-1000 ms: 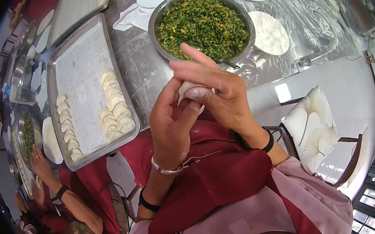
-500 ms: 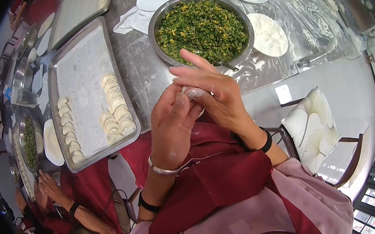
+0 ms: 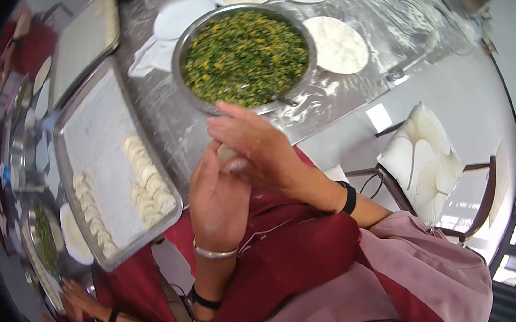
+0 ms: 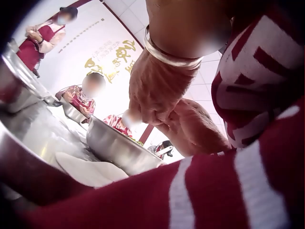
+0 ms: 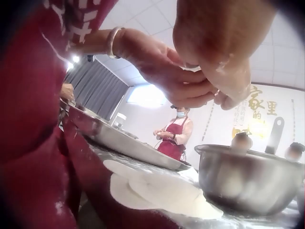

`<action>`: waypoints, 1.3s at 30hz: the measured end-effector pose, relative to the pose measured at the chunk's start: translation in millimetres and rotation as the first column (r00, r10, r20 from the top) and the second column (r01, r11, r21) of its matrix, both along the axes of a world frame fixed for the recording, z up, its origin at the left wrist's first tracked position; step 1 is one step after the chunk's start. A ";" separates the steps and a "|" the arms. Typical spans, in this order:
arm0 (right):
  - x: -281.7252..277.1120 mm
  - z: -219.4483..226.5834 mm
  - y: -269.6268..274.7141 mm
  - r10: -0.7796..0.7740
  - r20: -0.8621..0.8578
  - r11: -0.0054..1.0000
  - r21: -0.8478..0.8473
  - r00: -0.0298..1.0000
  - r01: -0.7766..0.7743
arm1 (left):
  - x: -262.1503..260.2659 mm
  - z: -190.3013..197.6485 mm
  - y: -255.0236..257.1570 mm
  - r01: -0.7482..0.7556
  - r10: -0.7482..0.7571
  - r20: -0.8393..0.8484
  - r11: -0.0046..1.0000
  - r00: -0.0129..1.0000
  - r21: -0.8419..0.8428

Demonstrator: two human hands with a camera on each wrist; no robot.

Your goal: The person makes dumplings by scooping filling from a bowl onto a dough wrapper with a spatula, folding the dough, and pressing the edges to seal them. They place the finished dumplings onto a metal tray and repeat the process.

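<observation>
A small pale dumpling [image 3: 227, 154] sits between both hands, just in front of the filling bowl, mostly hidden by the fingers. My left hand [image 3: 216, 198] holds it from the left, palm turned up toward the head camera. From the right my right hand [image 3: 262, 154] pinches it, with a flour-whitened thumb on it. In the right wrist view the fingertips of my left hand [image 5: 157, 67] meet those of my right hand [image 5: 221, 71], and only a sliver of dough shows. The metal bowl [image 3: 181, 74] holds chopped green and yellow filling [image 3: 245, 56] and a utensil handle.
On the left lies a metal tray [image 3: 172, 204] with rows of folded dumplings [image 3: 149, 181]. Right of the bowl is a plate of flour [image 3: 339, 45]. Dough wrappers [image 5: 157, 191] lie near the table edge. A chair [image 3: 421, 154] stands at right; another person's hands [image 3: 82, 300] work at lower left.
The head view has turned, so the tray and bowl sit further left and the tray lower. Both hands stay together around the dumpling, with their fingers shifting over it.
</observation>
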State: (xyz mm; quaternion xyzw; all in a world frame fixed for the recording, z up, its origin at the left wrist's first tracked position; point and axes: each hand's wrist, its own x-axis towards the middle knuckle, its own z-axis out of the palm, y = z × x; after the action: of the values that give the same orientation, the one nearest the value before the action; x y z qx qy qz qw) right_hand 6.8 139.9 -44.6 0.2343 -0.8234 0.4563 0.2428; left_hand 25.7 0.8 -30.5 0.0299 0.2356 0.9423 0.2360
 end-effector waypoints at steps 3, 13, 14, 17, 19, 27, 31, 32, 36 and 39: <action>14.0 -1.5 18.0 0.017 -0.018 0.995 -0.094 1.000 -0.019 | 1.8 6.4 -1.6 -0.044 0.048 0.027 0.991 0.998 -0.123; 28.5 -91.7 113.7 -0.601 0.103 0.772 0.329 0.792 0.543 | 13.9 -21.9 -26.3 -0.048 0.070 0.055 0.943 0.996 -0.328; 23.9 -95.8 116.1 -0.649 0.100 0.723 0.391 0.754 0.570 | 15.0 -18.9 -20.7 -0.065 0.101 0.084 0.932 0.991 -0.357; 3.9 -109.1 123.7 -0.738 0.078 0.613 0.493 0.670 0.617 | 14.0 -19.4 -17.3 -0.020 0.061 0.100 0.932 0.993 -0.362; -10.4 -107.1 121.7 -0.792 0.059 0.547 0.511 0.607 0.664 | 11.0 -18.7 -15.4 0.002 0.025 0.079 0.945 0.997 -0.327; -31.5 -85.9 132.1 -0.733 0.079 0.619 0.492 0.676 0.613 | -7.3 -8.9 2.4 0.069 -0.045 0.084 0.945 0.995 -0.320; -34.6 -77.7 134.3 -0.729 0.094 0.633 0.469 0.678 0.616 | -20.5 -7.6 6.3 0.088 -0.059 0.102 0.945 0.993 -0.314; -35.0 -77.9 135.2 -0.729 0.088 0.632 0.466 0.679 0.619 | -23.2 -6.0 8.2 0.085 -0.054 0.102 0.944 0.993 -0.319; -39.0 -68.4 138.0 -0.733 0.078 0.624 0.471 0.676 0.623 | -32.7 -2.7 11.7 0.072 -0.045 0.097 0.951 0.994 -0.300; -40.6 -67.8 137.9 -0.729 0.127 0.642 0.465 0.672 0.609 | -39.3 -4.9 12.1 0.052 -0.027 0.090 0.955 0.996 -0.292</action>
State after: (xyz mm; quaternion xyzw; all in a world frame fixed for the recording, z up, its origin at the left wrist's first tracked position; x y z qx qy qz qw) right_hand -33.8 277.9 -112.4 -0.1216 -0.9499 0.1909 0.2155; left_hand -13.6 12.9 -35.4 -0.0411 0.3620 0.8923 0.2665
